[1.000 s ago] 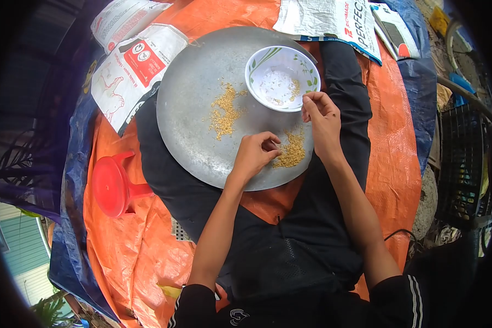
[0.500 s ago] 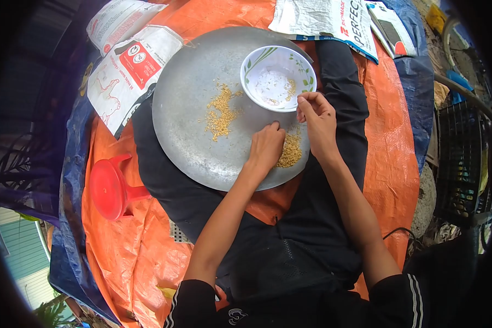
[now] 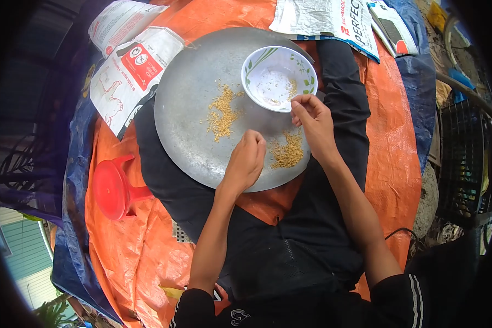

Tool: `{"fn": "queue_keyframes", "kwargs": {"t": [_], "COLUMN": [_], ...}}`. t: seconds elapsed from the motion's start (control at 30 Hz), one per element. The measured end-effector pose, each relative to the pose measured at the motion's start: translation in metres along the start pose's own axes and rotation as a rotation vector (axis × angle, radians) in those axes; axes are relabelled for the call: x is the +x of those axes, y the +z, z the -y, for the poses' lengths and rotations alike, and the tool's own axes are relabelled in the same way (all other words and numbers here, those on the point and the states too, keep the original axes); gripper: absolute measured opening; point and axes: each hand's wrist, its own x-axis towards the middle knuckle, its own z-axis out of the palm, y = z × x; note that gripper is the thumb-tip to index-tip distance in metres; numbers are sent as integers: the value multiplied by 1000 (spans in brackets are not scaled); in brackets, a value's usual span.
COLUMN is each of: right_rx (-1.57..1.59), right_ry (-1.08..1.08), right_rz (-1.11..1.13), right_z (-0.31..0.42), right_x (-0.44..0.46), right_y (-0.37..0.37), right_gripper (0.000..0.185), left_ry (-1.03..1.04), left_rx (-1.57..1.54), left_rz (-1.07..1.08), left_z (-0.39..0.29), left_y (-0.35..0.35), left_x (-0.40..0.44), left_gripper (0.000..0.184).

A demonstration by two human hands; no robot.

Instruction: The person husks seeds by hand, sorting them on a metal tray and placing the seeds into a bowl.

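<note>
A round grey metal tray (image 3: 188,126) rests across my legs. Two patches of golden unhusked grain lie on it: a loose one (image 3: 222,113) left of centre and a denser pile (image 3: 287,151) near the right edge. At the tray's upper right stands a white bowl (image 3: 270,82) with green leaf patterns, with pale bits and some grain inside. My left hand (image 3: 247,158) is closed over the tray between the two patches; what its fingers hold is hidden. My right hand (image 3: 312,117) is pinched at the bowl's lower right rim, and anything between its fingertips is too small to name.
A red plastic stool (image 3: 112,188) sits on the orange tarp (image 3: 123,257) at left. Printed feed sacks (image 3: 128,76) lie at upper left, another sack (image 3: 333,24) at upper right. A black crate (image 3: 462,158) stands at far right beyond the blue tarp (image 3: 415,104).
My left hand has moved left and down, away from the right grain pile, which shows more fully now. My right hand has shifted slightly left along the bowl's rim.
</note>
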Motion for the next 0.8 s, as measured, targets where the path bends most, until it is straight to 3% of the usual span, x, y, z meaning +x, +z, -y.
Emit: {"fn": "queue_keyframes", "kwargs": {"t": [0.03,0.13,0.33,0.5,0.8], "right_rx": [-31,-145,-365,-334,-401], "right_ry": [24,0,-110,-103,-138], "right_rz": [49,187,417,611,613], "right_z": [-1,-2,-2,1,0], "right_x": [-2,-8,-21,-28,-31], "right_y": [1,8,23,32,35], "right_gripper": [12,11,15,13,9], "left_ry": [-115,-191,-121,-119,-96], "left_rx": [-88,-268,-528,-564,-418], "left_rz": [32,12,25,13,6], "left_z": [-3,-9,6,7,2], "left_y": [-7,-19,-27,-31,-32], "left_x": [-6,-25,-34,-35,-35], "left_gripper": [19,23,27,27,23]}}
